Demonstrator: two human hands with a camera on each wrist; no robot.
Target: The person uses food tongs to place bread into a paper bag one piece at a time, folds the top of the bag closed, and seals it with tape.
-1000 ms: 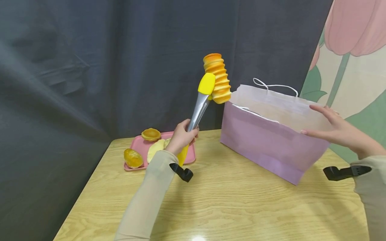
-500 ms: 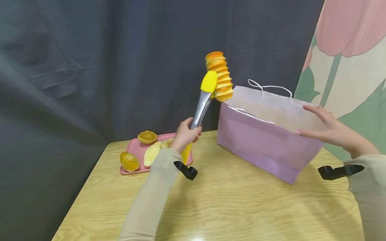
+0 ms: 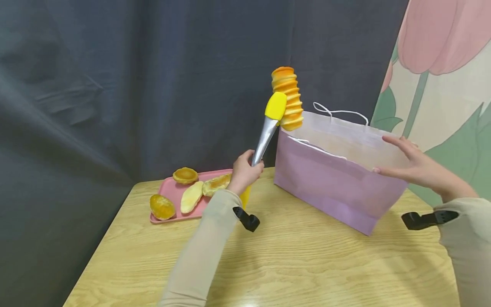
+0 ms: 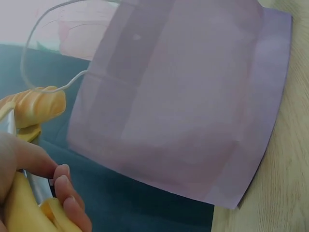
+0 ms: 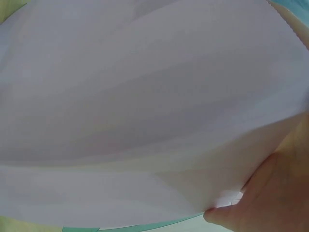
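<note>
My left hand (image 3: pixel 245 172) grips metal tongs (image 3: pixel 264 143) with yellow tips and a yellow handle. Between the tips, a ridged golden-orange bread roll (image 3: pixel 293 99) is held up tilted, near the left corner of a paper bag's mouth. The lilac bag (image 3: pixel 333 179) stands on the table with its mouth open and white cord handles. Thumb and index finger of my right hand (image 3: pixel 426 170) are spread across the bag's right end, touching its rim. In the right wrist view the bag's side (image 5: pixel 145 96) fills most of the frame, hiding some fingers.
A pink tray (image 3: pixel 172 189) sits at the back left of the wooden table (image 3: pixel 307 260). It holds a round tart (image 3: pixel 185 175), a pale oval bread (image 3: pixel 192 197), a long roll (image 3: pixel 215 184) and a golden bun (image 3: pixel 162 207) at its corner. A dark curtain (image 3: pixel 215 85) hangs behind.
My left hand has moved right with the tongs and the bread roll, uncovering more of the tray. The right hand keeps its place at the bag; the view has shifted slightly.
</note>
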